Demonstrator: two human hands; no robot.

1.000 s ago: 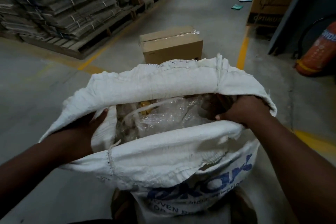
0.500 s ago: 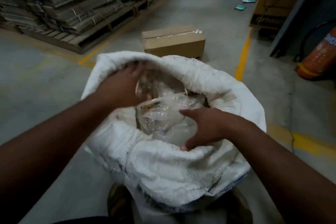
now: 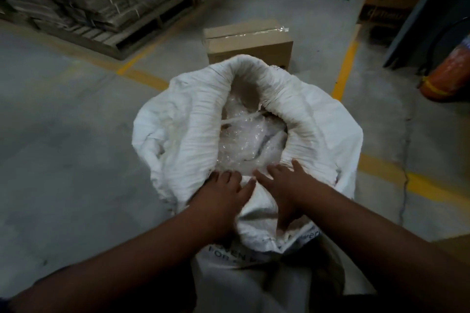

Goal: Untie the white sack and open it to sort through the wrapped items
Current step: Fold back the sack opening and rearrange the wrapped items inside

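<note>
The white woven sack (image 3: 178,129) stands open on the floor in front of me, its mouth rolled down into a thick rim. Inside lie items wrapped in clear bubble wrap (image 3: 244,145). My left hand (image 3: 221,193) presses on the near rim of the sack, fingers curled over the cloth. My right hand (image 3: 287,185) lies beside it on the near rim, fingers spread, fingertips at the edge of the bubble wrap. Blue printed lettering shows on the sack's front below my hands.
A taped cardboard box (image 3: 248,44) sits just behind the sack. A pallet of flattened cartons (image 3: 96,0) fills the far left. An orange cylinder (image 3: 447,76) lies at the right, by a dark frame. Yellow floor lines (image 3: 346,68) run past the sack.
Both hands have come out of the sack's mouth and moved to its near rim, side by side. The rim is rolled down further and the mouth is narrower and deeper.
</note>
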